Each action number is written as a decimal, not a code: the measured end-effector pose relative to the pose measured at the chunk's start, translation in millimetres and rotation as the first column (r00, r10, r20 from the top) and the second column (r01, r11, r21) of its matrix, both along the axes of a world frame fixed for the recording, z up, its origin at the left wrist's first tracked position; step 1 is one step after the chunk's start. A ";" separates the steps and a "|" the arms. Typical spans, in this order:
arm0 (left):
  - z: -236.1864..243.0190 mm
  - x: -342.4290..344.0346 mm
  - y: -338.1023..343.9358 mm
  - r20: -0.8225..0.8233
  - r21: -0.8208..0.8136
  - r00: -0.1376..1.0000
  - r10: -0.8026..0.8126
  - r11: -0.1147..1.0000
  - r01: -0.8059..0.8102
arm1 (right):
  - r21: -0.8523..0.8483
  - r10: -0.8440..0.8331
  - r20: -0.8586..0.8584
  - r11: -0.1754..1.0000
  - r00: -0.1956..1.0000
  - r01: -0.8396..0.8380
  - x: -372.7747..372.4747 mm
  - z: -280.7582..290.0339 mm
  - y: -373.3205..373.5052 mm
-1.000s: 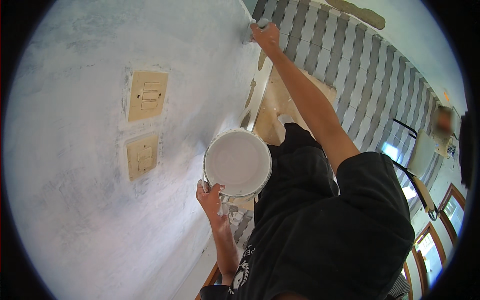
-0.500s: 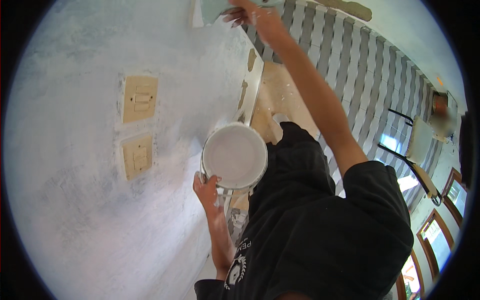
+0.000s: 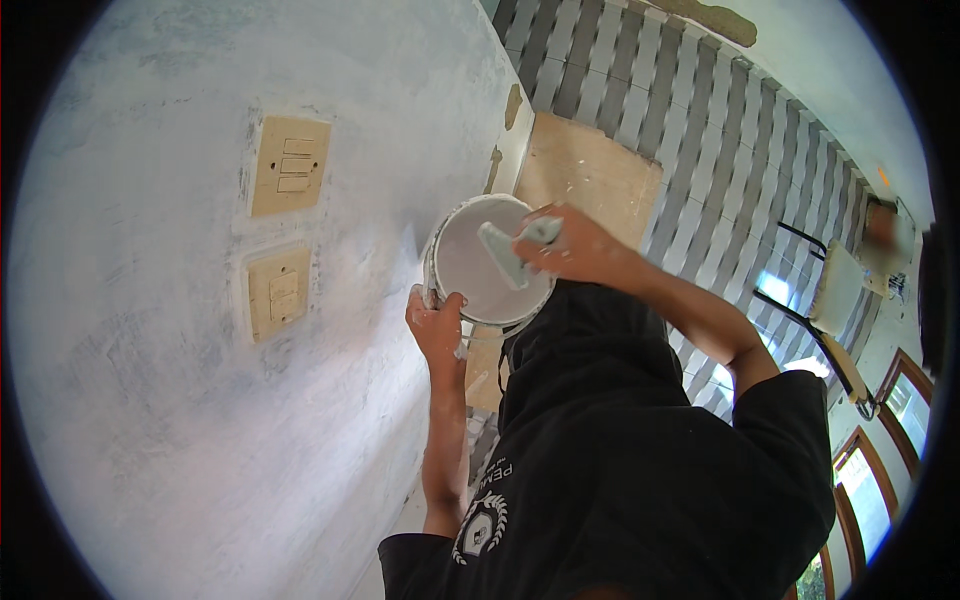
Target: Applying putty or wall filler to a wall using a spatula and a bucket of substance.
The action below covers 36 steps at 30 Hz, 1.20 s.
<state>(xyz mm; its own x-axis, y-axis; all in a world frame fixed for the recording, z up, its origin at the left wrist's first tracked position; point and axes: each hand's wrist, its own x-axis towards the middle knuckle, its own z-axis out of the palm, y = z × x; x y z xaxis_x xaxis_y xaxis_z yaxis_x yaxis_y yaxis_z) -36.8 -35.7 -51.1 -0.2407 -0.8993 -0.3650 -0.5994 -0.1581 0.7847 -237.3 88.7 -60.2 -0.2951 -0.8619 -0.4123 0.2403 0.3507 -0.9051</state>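
My left hand (image 3: 437,325) grips the near rim of a white bucket (image 3: 428,270), thumb over the edge. The bucket is tilted so that its pale inside shows; how much it contains I cannot tell. Over its right side, my right hand (image 3: 575,245) is closed round the handle of a pale, paint-smeared putty knife (image 3: 503,257). The knife's broad blade is above or just inside the bucket's opening. White smears mark both hands. Close on the left stands the whitish wall (image 3: 180,240), patchy with filler.
Two cream switch plates, an upper one (image 3: 291,166) and a lower one (image 3: 277,293), sit on the wall. A tan board (image 3: 580,170) covers part of the striped tile floor (image 3: 690,150). A chair (image 3: 838,285) stands at right, near wood-framed windows (image 3: 862,475).
My right hand has come down from the wall at the top with the putty knife and is now at the bucket. The bucket has shifted slightly up and right in view.
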 end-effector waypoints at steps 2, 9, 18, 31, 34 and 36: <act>-4.2 0.4 -1.2 0.002 -0.027 1.000 -0.028 0.999 0.028 | 0.016 0.036 -0.211 0.999 0.977 -0.034 17.4 -6.9 -15.7; -0.5 -9.4 1.2 0.002 -0.042 0.998 -0.059 0.997 0.059 | -0.065 0.046 -0.628 0.992 0.776 -0.111 52.0 -48.1 -59.4; -18.3 -12.5 -2.9 -0.048 -0.081 0.998 -0.044 0.996 0.040 | 0.060 0.214 -0.534 0.974 0.818 -0.216 53.5 -73.1 -84.5; -25.9 -20.3 -12.7 -0.096 -0.024 0.995 0.029 0.999 -0.031 | -0.074 0.117 0.232 0.992 0.966 -0.102 -47.7 -1.7 -22.6; -25.2 -27.3 -15.8 -0.121 -0.004 0.992 0.034 0.999 -0.034 | 0.021 0.014 0.231 1.000 0.973 -0.020 -65.9 0.0 -9.0; -24.2 -31.5 -15.7 -0.144 0.007 0.989 0.043 0.999 -0.043 | 0.058 -0.058 0.278 0.997 0.959 0.044 -77.2 0.2 -0.4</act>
